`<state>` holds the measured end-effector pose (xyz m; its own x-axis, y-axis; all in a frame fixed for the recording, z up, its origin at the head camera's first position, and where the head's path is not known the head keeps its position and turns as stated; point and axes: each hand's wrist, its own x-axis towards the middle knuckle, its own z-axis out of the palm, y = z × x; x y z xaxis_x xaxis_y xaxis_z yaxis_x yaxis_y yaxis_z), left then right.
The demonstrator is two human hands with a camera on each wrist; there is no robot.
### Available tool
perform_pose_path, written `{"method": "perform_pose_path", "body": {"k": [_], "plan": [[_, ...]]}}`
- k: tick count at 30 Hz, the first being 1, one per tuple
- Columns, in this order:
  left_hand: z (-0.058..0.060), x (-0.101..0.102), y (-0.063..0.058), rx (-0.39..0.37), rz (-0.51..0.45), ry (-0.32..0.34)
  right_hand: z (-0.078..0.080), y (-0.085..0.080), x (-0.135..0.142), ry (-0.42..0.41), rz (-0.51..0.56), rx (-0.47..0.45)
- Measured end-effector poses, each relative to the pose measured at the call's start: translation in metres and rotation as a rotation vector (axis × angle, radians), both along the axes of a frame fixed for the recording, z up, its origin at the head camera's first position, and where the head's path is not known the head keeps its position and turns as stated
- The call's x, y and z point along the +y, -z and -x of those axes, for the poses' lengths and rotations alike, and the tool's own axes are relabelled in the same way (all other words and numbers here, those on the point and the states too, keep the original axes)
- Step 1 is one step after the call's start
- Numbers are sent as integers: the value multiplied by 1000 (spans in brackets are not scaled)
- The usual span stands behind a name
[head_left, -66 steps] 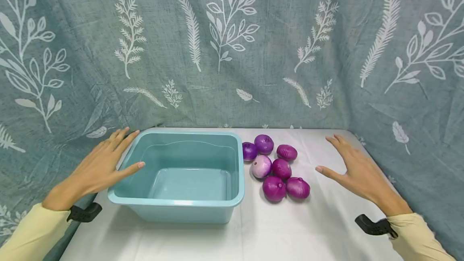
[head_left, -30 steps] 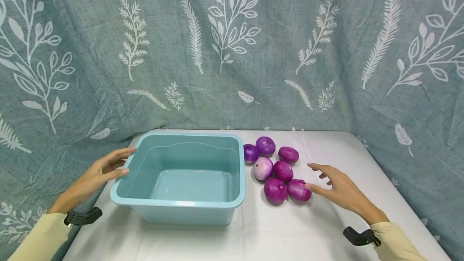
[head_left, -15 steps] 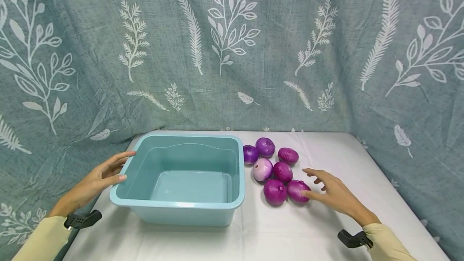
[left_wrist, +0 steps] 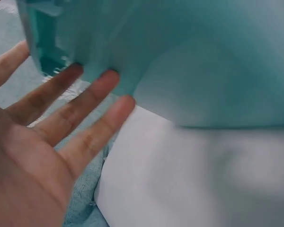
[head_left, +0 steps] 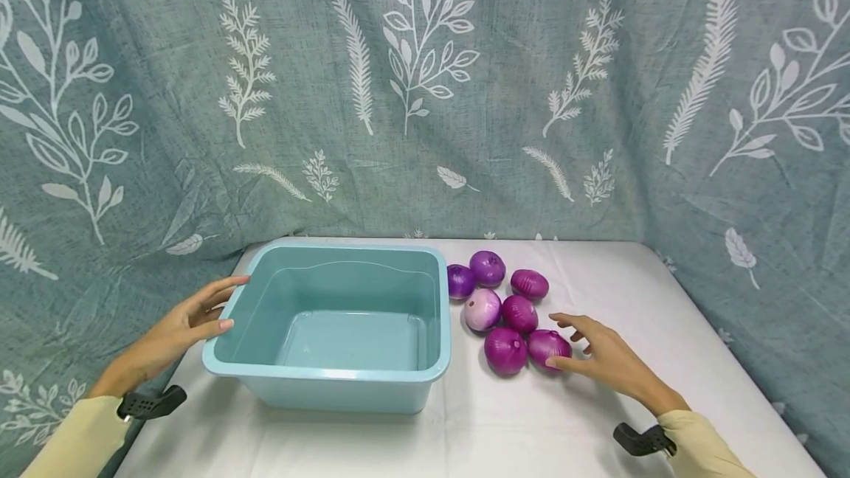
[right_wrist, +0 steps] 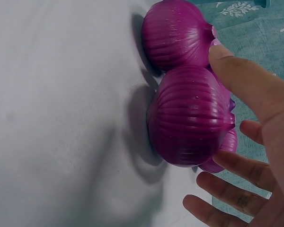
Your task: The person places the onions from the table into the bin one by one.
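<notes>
A pale teal plastic basin (head_left: 325,373) stands on the white-covered table, left of centre. My left hand (head_left: 182,334) is at its left side, thumb near the rim; in the left wrist view the straight fingertips (left_wrist: 118,106) touch or nearly touch the outer wall. To the right of the basin lie several purple onions in a cluster. My right hand (head_left: 600,352) reaches over the front right onion (head_left: 547,345), fingers spread and loosely bent. In the right wrist view, thumb and fingers surround this ribbed onion (right_wrist: 191,116) without a clear grip; contact cannot be told.
Left of the front right onion sits another onion (head_left: 505,351); a pale pinkish one (head_left: 482,310) lies behind, close to the basin. White cloth (head_left: 505,426) covers the table. A grey-green leaf-patterned curtain (head_left: 425,168) hangs at the back and both sides.
My right hand has come left and down from the table's right side to the front right onion. My left hand has lowered along the basin's left side. Basin and onions keep their places.
</notes>
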<state>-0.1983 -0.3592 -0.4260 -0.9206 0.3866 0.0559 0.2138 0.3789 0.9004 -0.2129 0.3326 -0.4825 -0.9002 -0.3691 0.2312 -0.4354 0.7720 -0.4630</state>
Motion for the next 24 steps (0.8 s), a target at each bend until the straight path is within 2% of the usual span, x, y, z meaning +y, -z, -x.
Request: {"method": "perform_pose_path", "body": {"k": [5,15,24], "plan": [[0,1,4,46,64,-31,1,5,1,-9,2,27],[-8,3,3,114,78,-56,4,7,-1,-18,-6,18],[-8,-2,-1,22,38,-15,4,9,-2,-12,3,-23]]}}
